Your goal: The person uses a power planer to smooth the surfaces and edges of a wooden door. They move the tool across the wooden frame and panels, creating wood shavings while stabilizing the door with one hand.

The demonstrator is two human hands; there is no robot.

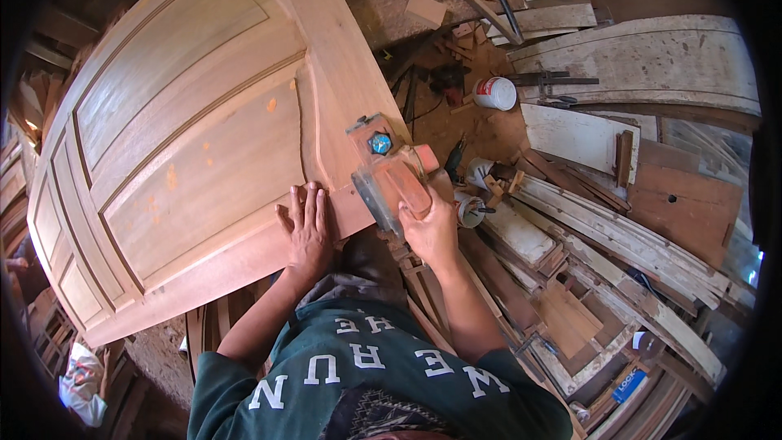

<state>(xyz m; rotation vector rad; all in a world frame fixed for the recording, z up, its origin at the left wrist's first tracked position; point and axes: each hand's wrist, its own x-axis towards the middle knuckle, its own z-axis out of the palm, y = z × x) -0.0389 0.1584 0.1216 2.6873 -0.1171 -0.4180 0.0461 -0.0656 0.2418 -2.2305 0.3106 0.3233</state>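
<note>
A large panelled wooden door [244, 273] with raised panels and curved mouldings spans the left and middle of the head view. On its near corner sits a dusty orange electric hand planer [380, 124] with a blue round knob on top. My right hand [434, 226] is wrapped round the planer's rear handle. My left hand [306, 232] lies on the near rail of the door with its fingers stretched out, a little left of the planer. The planer's sole and the wood beneath it are hidden.
Stacked boards [619, 232] and offcuts crowd the floor at the right. A white bucket [494, 93] stands beyond the planer, near clamps [554, 79]. A wide curved pale board [643, 61] lies at the far right. Wood scraps [428, 10] rest on a bench beyond the door.
</note>
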